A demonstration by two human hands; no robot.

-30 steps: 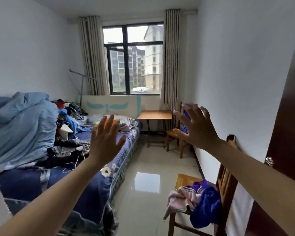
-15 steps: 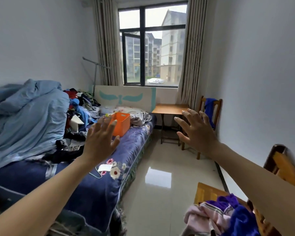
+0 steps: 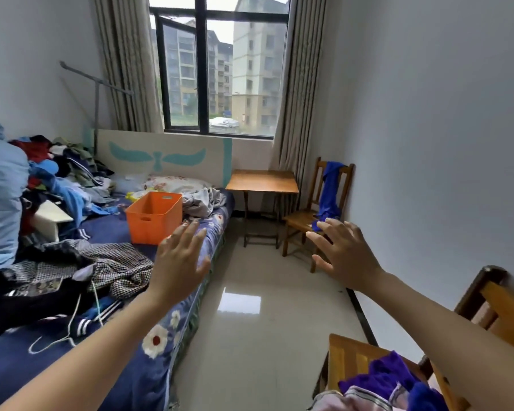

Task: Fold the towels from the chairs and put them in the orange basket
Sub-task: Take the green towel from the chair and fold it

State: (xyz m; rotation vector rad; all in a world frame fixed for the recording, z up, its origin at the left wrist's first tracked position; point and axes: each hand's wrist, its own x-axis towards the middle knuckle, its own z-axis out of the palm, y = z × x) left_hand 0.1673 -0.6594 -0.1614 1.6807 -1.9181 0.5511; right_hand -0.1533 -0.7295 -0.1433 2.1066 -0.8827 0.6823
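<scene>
I'm seeing left hand point(image 3: 180, 262) and right hand point(image 3: 343, 256) hovering out front, fingers point(image 3: 190, 235) spread, gripping nothing | orange basket point(image 3: 153, 218) sitting on the bed point(image 3: 149, 381) | blue towel point(image 3: 328, 191) hanging on far chair point(image 3: 297, 221) | more towels point(image 3: 383, 384) lying on near chair point(image 3: 347, 354)

The left hand point(image 3: 180, 262) and right hand point(image 3: 343, 256) are both up, fingers spread, holding nothing. The orange basket point(image 3: 153, 218) sits on the bed point(image 3: 137, 378) near its right edge. A blue towel point(image 3: 328, 191) hangs over the far chair point(image 3: 298, 221), with purple and pink towels point(image 3: 377, 378) heaped on the near chair point(image 3: 347, 354).
</scene>
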